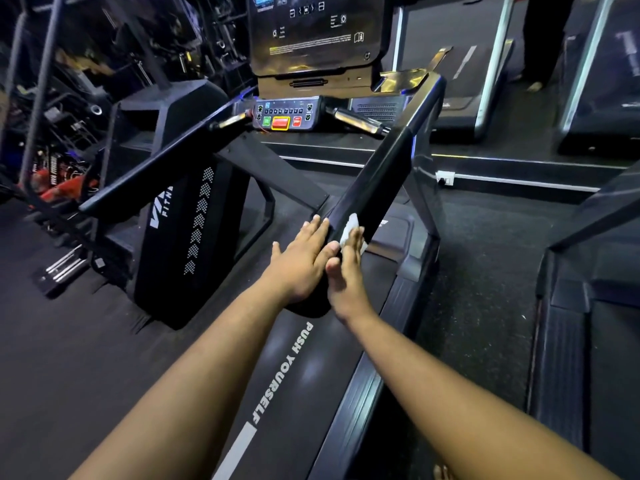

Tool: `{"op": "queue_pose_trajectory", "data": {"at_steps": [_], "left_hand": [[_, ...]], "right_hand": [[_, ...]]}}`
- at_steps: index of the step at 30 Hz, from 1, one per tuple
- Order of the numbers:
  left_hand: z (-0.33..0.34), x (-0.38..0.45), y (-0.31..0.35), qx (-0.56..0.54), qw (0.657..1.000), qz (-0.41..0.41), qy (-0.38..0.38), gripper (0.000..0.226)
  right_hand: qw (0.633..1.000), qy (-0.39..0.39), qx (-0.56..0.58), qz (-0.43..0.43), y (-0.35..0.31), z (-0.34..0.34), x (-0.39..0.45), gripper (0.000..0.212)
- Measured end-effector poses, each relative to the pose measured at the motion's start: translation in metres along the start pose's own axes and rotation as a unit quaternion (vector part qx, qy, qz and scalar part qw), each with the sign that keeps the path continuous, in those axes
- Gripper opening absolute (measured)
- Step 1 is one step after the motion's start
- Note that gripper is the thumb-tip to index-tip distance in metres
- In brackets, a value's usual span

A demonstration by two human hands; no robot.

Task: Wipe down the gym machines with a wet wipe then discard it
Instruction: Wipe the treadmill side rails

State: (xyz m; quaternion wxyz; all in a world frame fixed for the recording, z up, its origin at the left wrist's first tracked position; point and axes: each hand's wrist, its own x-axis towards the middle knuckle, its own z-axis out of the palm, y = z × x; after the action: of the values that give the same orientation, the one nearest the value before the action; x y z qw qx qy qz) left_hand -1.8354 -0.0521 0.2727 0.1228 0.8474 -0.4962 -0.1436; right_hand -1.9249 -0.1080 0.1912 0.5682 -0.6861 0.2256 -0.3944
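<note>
A dark gym room holds a treadmill with black side rails. The left hand lies flat with straight fingers on the right handrail. The right hand, fingers straight too, presses the white wet wipe against the rail's outer side.

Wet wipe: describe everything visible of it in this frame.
The wet wipe is a small white crumpled sheet, mostly hidden. It lies against the right side of the black treadmill handrail, pressed there by the straight fingers of the right hand. The left hand rests flat on the rail's other side, not touching it.
</note>
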Motion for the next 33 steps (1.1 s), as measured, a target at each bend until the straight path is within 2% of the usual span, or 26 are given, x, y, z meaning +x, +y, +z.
{"op": "queue_pose_trajectory", "data": {"at_steps": [3, 6, 8, 11, 14, 16, 21, 23, 26, 28, 33], "left_hand": [[0.000, -0.003, 0.000, -0.008, 1.000, 0.003, -0.001, 0.059], [0.000, -0.003, 0.001, -0.012, 1.000, -0.003, -0.003, 0.059], [0.000, -0.003, 0.001, -0.016, 1.000, -0.006, 0.000, 0.060], [0.000, -0.004, 0.003, -0.014, 1.000, -0.009, 0.004, 0.059], [0.000, -0.005, 0.003, -0.015, 1.000, -0.012, 0.004, 0.060], [0.000, -0.005, 0.003, -0.015, 1.000, -0.012, 0.004, 0.060], [-0.001, -0.004, 0.002, -0.021, 1.000, -0.016, -0.006, 0.060], [-0.002, -0.003, 0.002, -0.022, 1.000, -0.017, -0.006, 0.060], [-0.002, -0.004, 0.004, -0.017, 1.000, -0.020, -0.007, 0.060], [-0.003, -0.004, 0.005, -0.014, 1.000, -0.020, -0.006, 0.060], [-0.003, -0.002, 0.001, -0.018, 1.000, -0.014, -0.016, 0.060]], "right_hand": [[1.000, 0.009, -0.019, -0.005, 0.003, 0.004, -0.002, 0.126], [0.997, -0.060, -0.024, -0.049, 0.002, 0.015, -0.039, 0.122], [0.994, -0.078, -0.030, -0.066, 0.006, 0.015, -0.049, 0.120], [0.999, -0.006, -0.020, -0.047, 0.017, 0.008, -0.018, 0.117], [0.997, 0.067, 0.011, 0.026, 0.023, -0.003, 0.015, 0.113], [0.996, 0.070, 0.037, 0.043, 0.020, -0.002, 0.014, 0.115], [1.000, 0.014, 0.019, -0.003, 0.005, 0.025, -0.035, 0.121], [0.999, 0.037, 0.024, -0.002, 0.013, 0.019, -0.020, 0.120], [0.996, 0.077, 0.030, 0.047, 0.021, -0.002, 0.017, 0.123], [0.996, 0.065, 0.028, 0.059, 0.018, -0.005, 0.025, 0.128], [0.999, -0.013, -0.024, -0.026, 0.006, 0.007, 0.005, 0.119]]}}
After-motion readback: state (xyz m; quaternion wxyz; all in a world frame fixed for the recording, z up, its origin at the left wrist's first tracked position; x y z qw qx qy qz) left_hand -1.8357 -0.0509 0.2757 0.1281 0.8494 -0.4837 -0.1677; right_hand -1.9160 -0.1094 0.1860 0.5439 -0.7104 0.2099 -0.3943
